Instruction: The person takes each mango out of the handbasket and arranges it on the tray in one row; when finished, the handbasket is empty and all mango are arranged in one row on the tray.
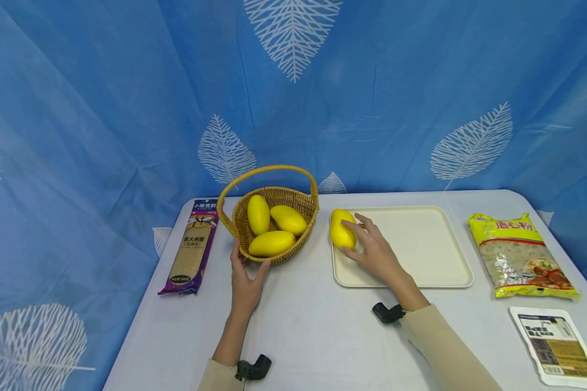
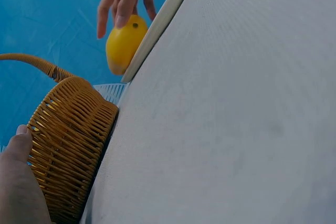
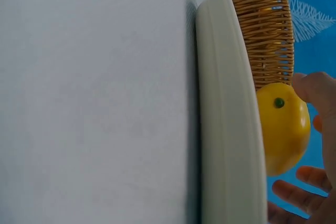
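Observation:
At the near left of a wicker basket (image 1: 300, 202), my left hand (image 1: 245, 288) touches the outer wall with spread fingers. In the left wrist view its thumb (image 2: 19, 145) lies straight along the weave. Inside the basket rest three yellow mangoes (image 1: 272, 244). My right hand (image 1: 378, 252) is at a yellow mango (image 1: 341, 234) on the left end of a cream tray (image 1: 416, 244). Its thumb and fingers are spread around the mango, not closed round it. The right wrist view shows the thumb by the green stem end of the mango (image 3: 286, 129), with other fingers apart from it.
A purple pack of dry noodles (image 1: 192, 250) lies left of the basket. On the right are a yellow bag (image 1: 520, 258) and, nearer, a white flat pouch (image 1: 557, 345). Blue leaf-patterned cloth (image 1: 381, 98) hangs behind the white table (image 1: 318, 336).

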### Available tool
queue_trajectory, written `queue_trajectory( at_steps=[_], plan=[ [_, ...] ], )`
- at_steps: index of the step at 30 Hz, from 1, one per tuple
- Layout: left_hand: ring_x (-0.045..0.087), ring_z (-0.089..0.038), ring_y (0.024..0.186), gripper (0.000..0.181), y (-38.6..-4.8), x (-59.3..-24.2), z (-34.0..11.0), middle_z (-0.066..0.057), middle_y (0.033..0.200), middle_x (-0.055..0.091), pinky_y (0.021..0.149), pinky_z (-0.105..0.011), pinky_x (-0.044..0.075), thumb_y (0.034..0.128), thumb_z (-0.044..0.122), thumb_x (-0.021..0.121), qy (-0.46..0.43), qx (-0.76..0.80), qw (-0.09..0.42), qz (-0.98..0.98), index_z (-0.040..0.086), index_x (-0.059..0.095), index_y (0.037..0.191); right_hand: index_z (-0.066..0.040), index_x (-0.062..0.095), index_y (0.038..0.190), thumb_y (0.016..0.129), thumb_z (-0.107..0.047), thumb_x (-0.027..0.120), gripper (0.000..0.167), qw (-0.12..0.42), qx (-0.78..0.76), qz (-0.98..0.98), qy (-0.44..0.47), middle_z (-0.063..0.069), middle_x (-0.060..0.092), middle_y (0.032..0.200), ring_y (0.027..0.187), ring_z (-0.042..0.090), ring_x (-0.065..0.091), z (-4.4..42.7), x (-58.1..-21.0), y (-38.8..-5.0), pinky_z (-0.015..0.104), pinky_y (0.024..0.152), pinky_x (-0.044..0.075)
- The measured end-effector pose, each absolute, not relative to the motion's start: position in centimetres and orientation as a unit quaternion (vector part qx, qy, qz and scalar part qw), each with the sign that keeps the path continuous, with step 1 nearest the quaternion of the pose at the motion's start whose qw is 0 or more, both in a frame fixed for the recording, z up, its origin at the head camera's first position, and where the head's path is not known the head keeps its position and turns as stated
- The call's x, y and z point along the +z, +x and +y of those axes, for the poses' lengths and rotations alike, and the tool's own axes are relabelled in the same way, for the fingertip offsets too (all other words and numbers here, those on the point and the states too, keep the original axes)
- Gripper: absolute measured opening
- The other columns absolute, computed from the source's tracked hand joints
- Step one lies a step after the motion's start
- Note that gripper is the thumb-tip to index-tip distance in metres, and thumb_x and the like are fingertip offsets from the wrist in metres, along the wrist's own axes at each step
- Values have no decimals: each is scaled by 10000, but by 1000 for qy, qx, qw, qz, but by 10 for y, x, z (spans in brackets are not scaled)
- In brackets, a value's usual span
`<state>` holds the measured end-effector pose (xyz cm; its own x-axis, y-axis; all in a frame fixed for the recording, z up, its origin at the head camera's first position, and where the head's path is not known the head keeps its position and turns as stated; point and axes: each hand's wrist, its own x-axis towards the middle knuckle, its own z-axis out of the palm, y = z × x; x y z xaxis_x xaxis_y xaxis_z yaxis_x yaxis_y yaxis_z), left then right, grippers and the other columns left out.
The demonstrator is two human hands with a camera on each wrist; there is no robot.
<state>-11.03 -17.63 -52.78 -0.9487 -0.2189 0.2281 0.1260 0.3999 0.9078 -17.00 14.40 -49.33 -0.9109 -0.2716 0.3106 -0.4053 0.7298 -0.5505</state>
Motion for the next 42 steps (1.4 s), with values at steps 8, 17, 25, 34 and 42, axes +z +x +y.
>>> queue_trajectory(
  at_steps=[8,17,25,34,42],
  plan=[
    [344,-306,1403,892,-112,-530,-176,-106,1622,180,1154,-520,298,918,234,699,26,-550,161,-819,197,93,1572,-184,524,1404,826,-382,773,660,112,293,-932,184,162,371,1519,1286,360,461,139,-488,-171,598,877,515],
    [352,-284,1399,873,-111,-528,-178,-95,1621,188,1153,-504,307,931,331,673,21,-536,167,-828,221,91,1572,-201,538,1395,816,-343,794,648,127,314,-906,255,142,374,1530,1362,367,400,124,-460,-172,581,1026,444],
    [372,-287,1381,884,-111,-529,-178,-107,1616,201,1140,-508,322,926,331,679,20,-533,170,-829,217,89,1573,-209,526,1406,857,-330,757,608,109,320,-870,359,115,410,1506,1359,327,419,82,-427,-187,527,999,484],
    [351,-291,1397,880,-110,-532,-176,-103,1621,189,1156,-520,294,928,341,675,23,-532,170,-829,208,93,1573,-194,533,1401,897,-365,709,561,-15,334,-870,362,82,458,1456,1362,286,422,46,-436,-226,503,1097,406],
    [350,-270,1398,871,-111,-531,-177,-81,1613,208,1168,-507,283,926,384,666,26,-540,159,-826,246,94,1569,-148,562,1378,894,-252,726,521,-64,309,-875,367,131,465,1438,1352,313,429,35,-440,-248,483,1127,376]
  ],
)
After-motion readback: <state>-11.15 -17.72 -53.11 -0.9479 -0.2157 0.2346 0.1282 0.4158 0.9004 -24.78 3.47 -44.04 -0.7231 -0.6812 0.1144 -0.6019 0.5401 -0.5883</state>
